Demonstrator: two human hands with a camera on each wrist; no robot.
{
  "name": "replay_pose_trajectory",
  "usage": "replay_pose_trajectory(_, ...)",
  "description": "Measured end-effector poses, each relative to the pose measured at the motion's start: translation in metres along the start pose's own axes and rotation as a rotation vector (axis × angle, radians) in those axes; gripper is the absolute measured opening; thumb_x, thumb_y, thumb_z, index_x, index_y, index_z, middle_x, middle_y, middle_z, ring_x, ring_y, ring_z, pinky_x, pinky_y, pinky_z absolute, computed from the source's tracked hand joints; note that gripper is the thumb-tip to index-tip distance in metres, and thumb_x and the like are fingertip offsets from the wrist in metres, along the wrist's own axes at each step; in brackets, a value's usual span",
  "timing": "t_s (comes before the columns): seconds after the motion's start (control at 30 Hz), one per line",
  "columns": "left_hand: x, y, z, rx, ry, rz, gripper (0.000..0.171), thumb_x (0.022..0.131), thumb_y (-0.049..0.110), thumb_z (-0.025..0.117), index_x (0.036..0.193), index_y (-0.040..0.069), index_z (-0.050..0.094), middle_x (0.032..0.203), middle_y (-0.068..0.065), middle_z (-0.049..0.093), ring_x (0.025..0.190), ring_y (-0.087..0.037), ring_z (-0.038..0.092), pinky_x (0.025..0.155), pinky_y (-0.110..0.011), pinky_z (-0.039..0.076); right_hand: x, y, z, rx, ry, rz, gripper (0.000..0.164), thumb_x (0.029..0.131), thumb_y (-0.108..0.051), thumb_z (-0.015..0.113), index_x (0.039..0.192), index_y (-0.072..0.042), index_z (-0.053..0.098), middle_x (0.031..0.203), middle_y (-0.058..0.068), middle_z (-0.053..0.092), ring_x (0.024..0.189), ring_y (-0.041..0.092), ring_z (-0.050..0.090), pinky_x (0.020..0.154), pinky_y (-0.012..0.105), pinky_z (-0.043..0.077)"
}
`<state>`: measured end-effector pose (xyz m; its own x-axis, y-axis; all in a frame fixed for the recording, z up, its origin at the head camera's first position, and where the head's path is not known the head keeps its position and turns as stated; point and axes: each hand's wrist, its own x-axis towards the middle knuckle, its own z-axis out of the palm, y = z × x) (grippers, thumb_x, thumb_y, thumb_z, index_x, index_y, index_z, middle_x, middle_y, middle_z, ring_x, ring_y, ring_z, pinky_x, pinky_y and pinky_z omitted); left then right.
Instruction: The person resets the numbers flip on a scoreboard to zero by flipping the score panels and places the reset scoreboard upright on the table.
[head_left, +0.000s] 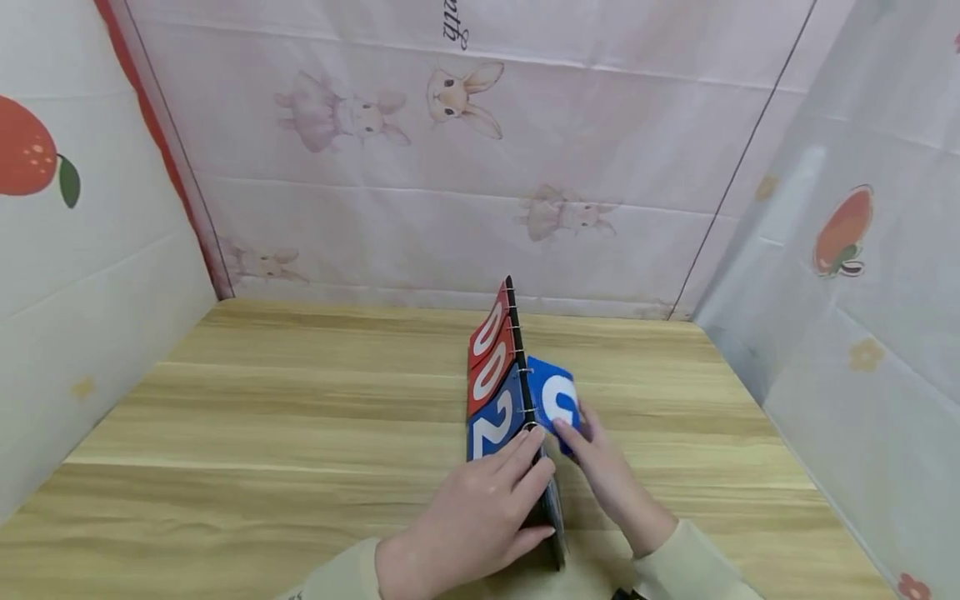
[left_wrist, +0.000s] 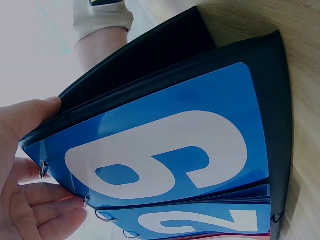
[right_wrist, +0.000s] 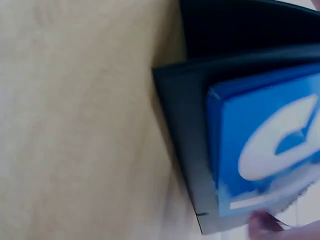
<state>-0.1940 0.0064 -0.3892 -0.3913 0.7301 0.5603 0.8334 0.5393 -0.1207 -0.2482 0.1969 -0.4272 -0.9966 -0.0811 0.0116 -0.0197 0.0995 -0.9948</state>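
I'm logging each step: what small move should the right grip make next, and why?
Probably swing the blue card with a white numeral up over the black folding stand: the right grip pinches it, and the left grip holds the stand's top edge.

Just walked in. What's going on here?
A person is handling a ring-bound flip scoreboard that stands like a tent on the wood-grain table. The left hand holds its top edge. The right hand pinches a blue card, held out on one side. The other side shows two red zeros, a blue 2 and a blue 6.
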Motion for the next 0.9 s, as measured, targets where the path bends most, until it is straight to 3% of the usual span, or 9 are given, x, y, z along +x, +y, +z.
replay_pose_trajectory(0.17,0.002,0.0,-0.002,-0.011,-0.028,-0.023,0.057,0.079,0.048,0.068,0.117,0.008,0.053,0.13,-0.015,0.053,0.118,-0.023,0.05,0.083,-0.036,0.054,-0.002,-0.021,-0.011,0.335,0.028,-0.056,0.051,0.099,-0.018,0.045,0.139,0.0,0.02,0.122,0.011,0.048,0.099,0.013,0.059,0.087,0.024,0.05)
replay_pose_trajectory(0.27,0.002,0.001,-0.003,-0.026,-0.042,-0.032,0.058,0.078,0.048,0.068,0.118,0.009,0.053,0.13,-0.015,0.053,0.118,-0.024,0.051,0.083,-0.036,0.053,-0.005,-0.033,-0.01,0.4,0.006,-0.125,0.049,0.099,-0.018,0.044,0.137,0.004,0.023,0.113,0.004,0.055,0.096,0.009,0.061,0.083,0.022,0.052)
replay_pose_trajectory(0.37,0.002,0.001,-0.003,-0.033,-0.034,-0.028,0.058,0.078,0.047,0.069,0.117,0.008,0.053,0.129,-0.015,0.054,0.116,-0.024,0.052,0.083,-0.037,0.053,-0.004,-0.044,-0.004,0.384,-0.022,-0.188,0.048,0.1,-0.019,0.042,0.138,0.003,0.023,0.118,0.007,0.053,0.103,0.014,0.059,0.086,0.023,0.051)
replay_pose_trajectory(0.47,0.001,0.001,-0.002,-0.03,-0.017,-0.023,0.057,0.077,0.046,0.07,0.115,0.007,0.053,0.128,-0.015,0.054,0.115,-0.025,0.052,0.083,-0.038,0.053,-0.001,-0.05,0.004,0.225,-0.052,-0.233,0.047,0.1,-0.02,0.043,0.14,-0.004,0.026,0.128,0.014,0.044,0.111,0.02,0.053,0.092,0.027,0.047)
replay_pose_trajectory(0.57,0.0,0.001,-0.002,-0.017,-0.005,-0.021,0.057,0.076,0.046,0.071,0.114,0.007,0.053,0.126,-0.015,0.055,0.114,-0.025,0.053,0.083,-0.038,0.053,0.002,-0.053,0.011,0.001,-0.083,-0.289,0.053,0.098,-0.019,0.047,0.145,-0.018,0.023,0.137,0.018,0.034,0.117,0.028,0.045,0.095,0.04,0.045)
replay_pose_trajectory(0.67,0.0,0.002,-0.001,0.005,0.013,-0.013,0.057,0.075,0.046,0.072,0.111,0.006,0.052,0.124,-0.014,0.056,0.113,-0.023,0.054,0.083,-0.036,0.054,0.003,-0.052,0.015,-0.187,-0.094,-0.371,0.066,0.095,-0.019,0.053,0.147,-0.031,0.014,0.14,0.017,0.036,0.12,0.031,0.043,0.094,0.054,0.043)
replay_pose_trajectory(0.8,0.001,0.002,0.0,0.033,0.039,0.007,0.058,0.072,0.046,0.074,0.107,0.005,0.053,0.126,-0.016,0.055,0.115,-0.024,0.052,0.083,-0.033,0.054,0.002,-0.048,0.015,-0.36,-0.128,-0.486,0.073,0.097,-0.021,0.05,0.147,-0.031,-0.002,0.131,0.003,0.054,0.127,0.023,0.038,0.097,0.06,0.037)
replay_pose_trajectory(0.9,0.002,0.001,0.001,0.019,0.038,0.002,0.058,0.072,0.046,0.075,0.107,0.005,0.053,0.127,-0.016,0.054,0.118,-0.024,0.05,0.086,-0.033,0.053,0.003,-0.046,0.014,-0.445,-0.178,-0.547,0.061,0.1,-0.02,0.044,0.148,-0.023,0.007,0.126,-0.003,0.059,0.129,0.019,0.036,0.098,0.06,0.037)
